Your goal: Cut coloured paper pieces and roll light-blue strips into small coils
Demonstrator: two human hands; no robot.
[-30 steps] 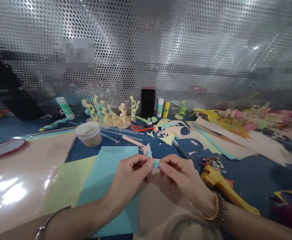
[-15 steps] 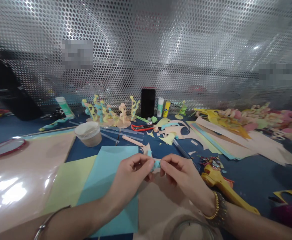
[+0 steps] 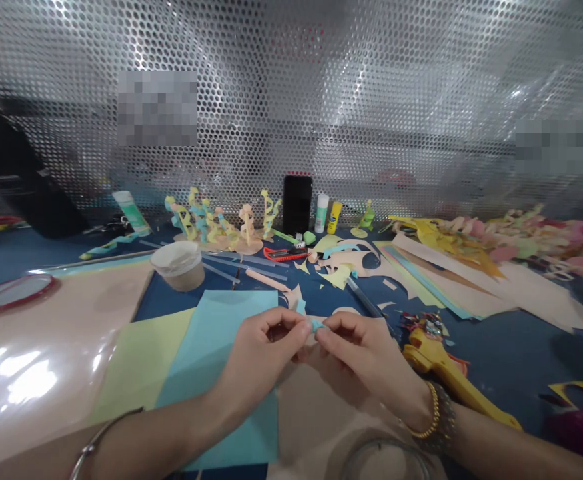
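Note:
Between my two hands is a small folded piece of light blue paper [image 3: 316, 325]. My left hand [image 3: 271, 343] pinches it from the left with thumb and fingertips. From the right, the thumb and forefinger of my right hand [image 3: 366, 350] close on its other end. Much of the piece is hidden by the fingertips. Under my left hand lies a light blue sheet [image 3: 236, 307], overlapping a pale yellow sheet [image 3: 141, 360]. A beige sheet [image 3: 321, 420] lies below both hands.
A white tub [image 3: 177, 267] stands left of centre, near several small curled-paper models [image 3: 221, 230]. Behind the hands are a red cutter [image 3: 286, 253], paper scraps [image 3: 361, 260] and an upright phone [image 3: 298, 203]. A yellow glue gun [image 3: 451, 380] lies beside my right wrist.
The fingertips of my right hand have shifted slightly over the blue paper, closer to my left fingers. Both hands keep their pinch in nearly the same place.

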